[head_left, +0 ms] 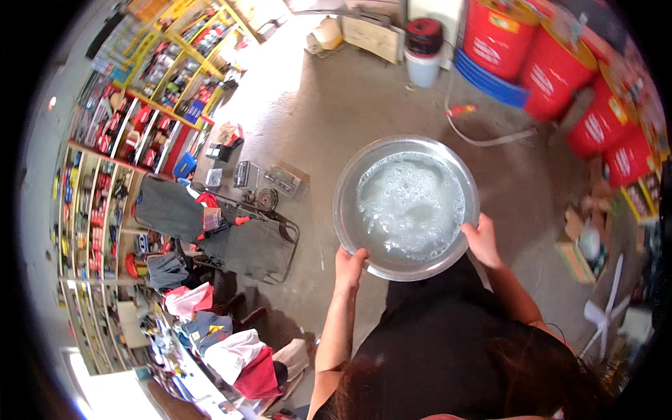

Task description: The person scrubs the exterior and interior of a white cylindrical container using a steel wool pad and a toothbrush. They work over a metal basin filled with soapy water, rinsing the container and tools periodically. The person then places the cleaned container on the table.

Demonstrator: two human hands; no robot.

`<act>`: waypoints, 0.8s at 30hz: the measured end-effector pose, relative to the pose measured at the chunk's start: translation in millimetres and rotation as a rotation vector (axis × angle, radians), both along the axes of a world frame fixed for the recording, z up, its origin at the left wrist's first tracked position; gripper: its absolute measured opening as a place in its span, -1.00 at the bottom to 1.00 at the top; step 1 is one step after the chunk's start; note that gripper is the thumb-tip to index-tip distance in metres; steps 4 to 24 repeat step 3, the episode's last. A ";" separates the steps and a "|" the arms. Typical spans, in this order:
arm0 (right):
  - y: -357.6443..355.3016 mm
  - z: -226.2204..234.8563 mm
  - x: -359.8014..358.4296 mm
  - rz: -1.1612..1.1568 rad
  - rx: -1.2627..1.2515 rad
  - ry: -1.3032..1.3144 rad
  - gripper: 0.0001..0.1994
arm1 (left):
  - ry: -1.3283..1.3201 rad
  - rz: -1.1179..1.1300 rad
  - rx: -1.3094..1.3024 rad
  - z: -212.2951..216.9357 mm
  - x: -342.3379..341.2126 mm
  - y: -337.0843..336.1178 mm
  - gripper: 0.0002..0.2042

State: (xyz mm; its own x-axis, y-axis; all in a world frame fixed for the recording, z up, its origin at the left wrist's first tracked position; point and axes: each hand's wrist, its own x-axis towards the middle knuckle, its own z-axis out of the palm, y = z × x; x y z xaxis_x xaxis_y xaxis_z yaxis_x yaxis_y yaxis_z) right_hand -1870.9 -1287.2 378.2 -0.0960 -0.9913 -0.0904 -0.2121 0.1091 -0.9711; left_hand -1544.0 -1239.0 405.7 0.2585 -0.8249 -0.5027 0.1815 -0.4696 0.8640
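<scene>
Both hands, left hand and right hand, grip the near rim of the round shiny metal bowl of bubbly water; keep it flat so nothing spills.

We hold a round, shiny metal bowl level in front of us, above the concrete floor. It is roughly half full of cloudy, foamy water, perhaps soapy, with bubbles thickest near its left side.
</scene>
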 end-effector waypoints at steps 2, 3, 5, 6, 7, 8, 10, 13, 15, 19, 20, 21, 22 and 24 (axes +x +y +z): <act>-75.2 7.1 45.4 0.027 -0.063 0.012 -0.76 | -0.030 0.042 -0.067 9.3 37.7 -56.9 -0.63; -118.7 21.1 74.4 0.036 -0.023 -0.054 -0.71 | -0.044 0.064 -0.082 12.4 60.8 -89.6 -0.56; -118.7 21.1 74.4 0.036 -0.023 -0.054 -0.71 | -0.044 0.064 -0.082 12.4 60.8 -89.6 -0.56; -118.7 21.1 74.4 0.036 -0.023 -0.054 -0.71 | -0.044 0.064 -0.082 12.4 60.8 -89.6 -0.56; -118.7 21.1 74.4 0.036 -0.023 -0.054 -0.71 | -0.044 0.064 -0.082 12.4 60.8 -89.6 -0.56; -118.7 21.1 74.4 0.036 -0.023 -0.054 -0.71 | -0.044 0.064 -0.082 12.4 60.8 -89.6 -0.56; -118.7 21.1 74.4 0.036 -0.023 -0.054 -0.71 | -0.044 0.064 -0.082 12.4 60.8 -89.6 -0.56; -118.7 21.1 74.4 0.036 -0.023 -0.054 -0.71 | -0.044 0.064 -0.082 12.4 60.8 -89.6 -0.56; -118.7 21.1 74.4 0.036 -0.023 -0.054 -0.71 | -0.044 0.064 -0.082 12.4 60.8 -89.6 -0.56; -118.7 21.1 74.4 0.036 -0.023 -0.054 -0.71 | -0.044 0.064 -0.082 12.4 60.8 -89.6 -0.56; -118.7 21.1 74.4 0.036 -0.023 -0.054 -0.71 | -0.044 0.064 -0.082 12.4 60.8 -89.6 -0.56; -118.7 21.1 74.4 0.036 -0.023 -0.054 -0.71 | -0.044 0.064 -0.082 12.4 60.8 -89.6 -0.56; -118.7 21.1 74.4 0.036 -0.023 -0.054 -0.71 | -0.044 0.064 -0.082 12.4 60.8 -89.6 -0.56; -118.7 21.1 74.4 0.036 -0.023 -0.054 -0.71 | -0.044 0.064 -0.082 12.4 60.8 -89.6 -0.56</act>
